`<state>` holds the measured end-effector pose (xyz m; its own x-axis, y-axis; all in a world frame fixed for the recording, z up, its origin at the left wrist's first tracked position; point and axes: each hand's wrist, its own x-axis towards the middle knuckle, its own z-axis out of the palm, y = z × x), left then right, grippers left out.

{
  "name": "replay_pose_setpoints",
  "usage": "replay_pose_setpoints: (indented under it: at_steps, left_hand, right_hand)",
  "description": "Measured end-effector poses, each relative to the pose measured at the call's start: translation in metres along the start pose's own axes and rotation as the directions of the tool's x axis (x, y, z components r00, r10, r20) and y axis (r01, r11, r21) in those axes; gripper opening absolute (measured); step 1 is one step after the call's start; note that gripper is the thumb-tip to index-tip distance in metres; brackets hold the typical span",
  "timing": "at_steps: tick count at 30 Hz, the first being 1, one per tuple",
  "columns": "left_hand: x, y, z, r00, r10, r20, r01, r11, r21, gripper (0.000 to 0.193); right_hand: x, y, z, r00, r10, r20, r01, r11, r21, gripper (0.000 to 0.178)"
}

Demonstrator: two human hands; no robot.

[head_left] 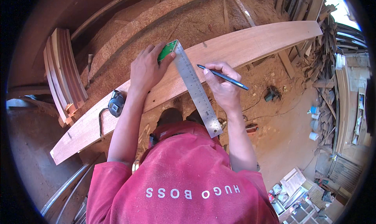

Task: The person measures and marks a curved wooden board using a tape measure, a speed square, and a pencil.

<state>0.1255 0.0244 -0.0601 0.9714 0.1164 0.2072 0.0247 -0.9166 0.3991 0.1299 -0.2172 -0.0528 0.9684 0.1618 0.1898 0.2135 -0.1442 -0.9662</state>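
A long wooden board (250,46) runs from the lower left to the upper right in front of me. Across it lies a try square with a steel blade (194,85) and a green handle (168,50). My left hand (148,67) is closed on the green handle at the board's far edge. In my right hand (225,85) is a dark blue pen (229,79), its tip pointing left toward the blade, just above the board. The blade's near end sticks out past the board toward my shirt. A black tape measure (116,103) rests on the board beside my left forearm.
Curved wooden planks (64,71) are stacked at the left. Sawdust (184,20) covers the ground beyond the board. A green power tool (272,93) with a cord lies on the floor to the right. Offcuts (325,55) pile up at far right, near several small buckets (314,124).
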Motion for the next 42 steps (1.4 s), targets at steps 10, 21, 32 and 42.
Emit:
replay_pose_setpoints:
  at_steps: [10, 21, 32, 42]
  left_hand:
    - [0.001, -0.001, -0.001, 0.999, -0.021, 0.033, 0.021, 1.000, -0.008, 0.055]
    - [0.002, -0.002, -0.002, 0.994, -0.049, 0.094, 0.053, 0.998, -0.035, 0.060]
    - [0.002, -0.001, -0.004, 0.993, -0.052, 0.104, 0.056, 0.998, -0.034, 0.060]
    - [0.001, -0.002, 0.001, 1.000, 0.004, -0.016, -0.004, 1.000, -0.027, 0.053]
  right_hand:
    - [0.000, 0.001, -0.002, 0.999, 0.026, 0.020, -0.026, 0.999, -0.034, 0.015]
    - [0.005, 0.001, -0.004, 0.991, -0.107, 0.078, 0.116, 0.986, -0.121, 0.014]
    - [0.007, -0.007, -0.005, 0.992, -0.089, 0.094, 0.102, 0.984, -0.145, 0.013]
    - [0.010, -0.014, 0.004, 0.985, -0.120, 0.123, 0.142, 0.973, -0.184, 0.012]
